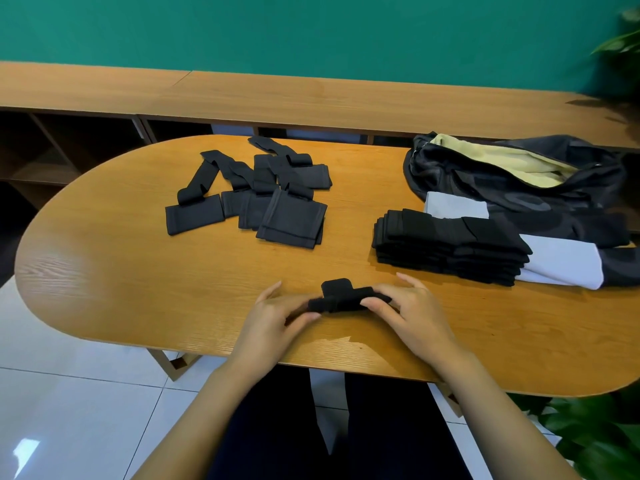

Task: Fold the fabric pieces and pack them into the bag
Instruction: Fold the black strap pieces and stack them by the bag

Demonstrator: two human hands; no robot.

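Head view: the left hand (277, 317) and right hand (410, 308) each pinch an end of a black fabric piece (341, 300) near the front edge of the table (138, 289), its long axis running left to right (a short tab points away from the person)

Oval wooden table (138, 271): warm orange-brown, fine darker grain lines.
Loose dark fabric pieces (263, 192) toward far edge: charcoal-black, plain.
Stack of folded fabric pieces (446, 247) toward right edge: solid black.
Small black folded fabric piece (343, 299) at near edge: plain, no pattern.
Soft bag (519, 188) at far right: dark grey, black blotch pattern; lining (502, 161) pale yellow; panels (561, 261) pale grey-white.
Wall (311, 32): teal-green.
Floor tiles (69, 393): glossy white.
Leafy plant (595, 434): green.
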